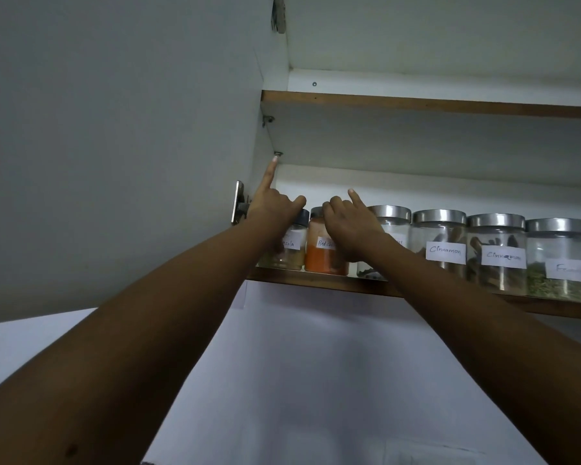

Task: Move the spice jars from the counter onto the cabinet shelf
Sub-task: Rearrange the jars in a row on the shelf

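Note:
Glass spice jars stand in a row on the lower cabinet shelf. My left hand is at the leftmost jar, labelled masala. Its thumb lies over the dark lid and its index finger points straight up. My right hand curls over the top and right side of the orange red chilli jar, with its index finger sticking up. To the right stand a steel-lidded jar half hidden by my right wrist, two cinnamon jars and a jar of green herb.
The open cabinet door hangs at the left on a metal hinge, close to my left hand. An upper shelf runs above the jars. A white wall fills the space below the cabinet. The counter is out of view.

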